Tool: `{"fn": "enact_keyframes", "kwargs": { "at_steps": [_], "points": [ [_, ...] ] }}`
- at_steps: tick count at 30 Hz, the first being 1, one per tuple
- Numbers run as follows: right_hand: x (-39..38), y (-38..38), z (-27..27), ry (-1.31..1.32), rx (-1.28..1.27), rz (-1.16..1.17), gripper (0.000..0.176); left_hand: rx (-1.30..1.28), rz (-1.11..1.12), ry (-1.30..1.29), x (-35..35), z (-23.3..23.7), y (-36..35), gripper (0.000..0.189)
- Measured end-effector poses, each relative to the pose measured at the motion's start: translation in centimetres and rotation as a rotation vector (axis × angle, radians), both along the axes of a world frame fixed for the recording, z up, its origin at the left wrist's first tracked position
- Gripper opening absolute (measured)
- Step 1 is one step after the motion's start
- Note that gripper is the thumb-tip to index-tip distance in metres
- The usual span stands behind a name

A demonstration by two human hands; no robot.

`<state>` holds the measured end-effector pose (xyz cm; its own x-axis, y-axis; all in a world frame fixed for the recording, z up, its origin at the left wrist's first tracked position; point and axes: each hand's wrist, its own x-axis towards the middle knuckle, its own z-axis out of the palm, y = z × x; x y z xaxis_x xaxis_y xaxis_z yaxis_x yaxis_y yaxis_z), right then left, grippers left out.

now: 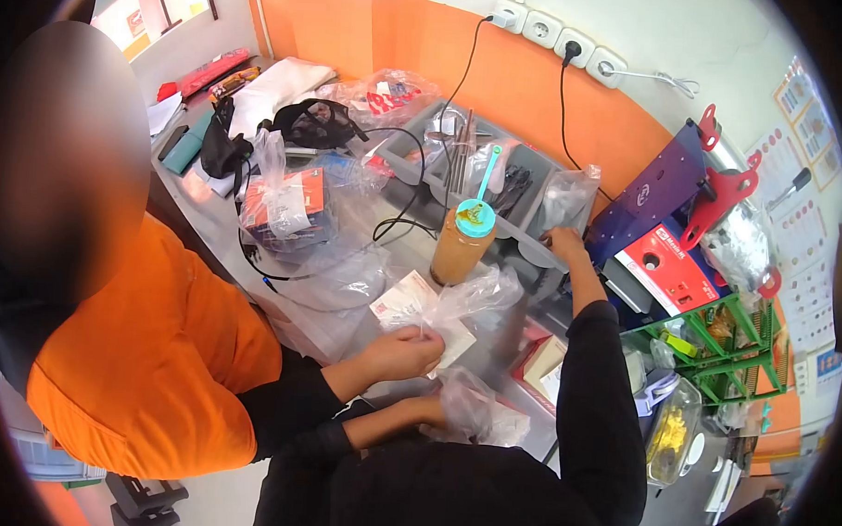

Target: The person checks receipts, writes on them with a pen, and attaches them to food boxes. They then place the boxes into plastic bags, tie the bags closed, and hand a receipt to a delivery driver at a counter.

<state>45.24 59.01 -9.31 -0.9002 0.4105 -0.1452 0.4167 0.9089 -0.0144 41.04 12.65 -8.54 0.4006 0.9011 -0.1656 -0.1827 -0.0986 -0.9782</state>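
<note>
My left hand [427,414], low in the centre, is closed on a crinkled clear plastic bag [472,402] that covers much of its fingers. Pale packaging shows beneath the bag. My right hand [561,242] reaches far forward to the grey compartment tray [530,251]. Its fingers are curled over the nearest compartment, below a clear bag of parts [568,199], and what they pinch is hidden. Between my hands stands a bottle of brown drink [459,249] with a turquoise lid and straw. A white printed leaflet [403,301] lies in front of it.
On my left a person in orange [158,347] pinches a clear bag with one hand [401,355]. Cables [410,184] cross the table. A bagged orange box [288,207] lies behind. At right are a red-and-white box [666,269], green racks [733,348] and a food container [672,434].
</note>
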Motion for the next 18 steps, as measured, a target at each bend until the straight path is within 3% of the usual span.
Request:
{"fn": "enact_keyframes", "kwargs": {
  "at_steps": [3,4,7,10,11,15,16,17,18],
  "points": [
    [-1.0,-1.0,1.4,-0.114,0.028,-0.026,0.017,-0.211,0.106,-0.461,1.0,-0.3,0.8,0.011],
    [-1.4,-1.2,1.4,-0.143,0.050,-0.042,0.017,-0.060,0.040,-0.381,0.9,2.1,0.8,0.005],
    [-1.5,-0.7,0.6,-0.049,0.134,-0.038,0.017,0.003,0.069,-0.263,0.8,2.6,0.5,0.003],
    [-0.1,-0.8,0.8,0.056,0.086,0.007,0.021,0.263,-0.090,-0.085,0.3,-4.4,0.6,0.016],
    [0.2,-0.7,0.7,0.125,0.087,0.011,0.021,0.356,-0.142,0.666,3.0,-3.1,0.5,0.020],
    [0.7,-0.6,0.2,0.196,0.040,-0.035,0.023,0.628,-0.152,1.065,8.1,0.9,-0.3,0.020],
    [0.8,-0.5,0.1,0.183,0.052,-0.042,0.023,0.754,-0.093,1.448,8.1,2.2,-0.7,0.020],
    [0.8,-0.5,0.2,0.175,0.067,-0.048,0.023,0.909,0.008,2.213,7.5,3.5,-1.2,0.020],
    [0.7,-0.7,0.5,0.160,0.043,-0.066,0.024,0.871,0.084,2.743,6.4,5.0,-1.6,0.020]
  ]
}}
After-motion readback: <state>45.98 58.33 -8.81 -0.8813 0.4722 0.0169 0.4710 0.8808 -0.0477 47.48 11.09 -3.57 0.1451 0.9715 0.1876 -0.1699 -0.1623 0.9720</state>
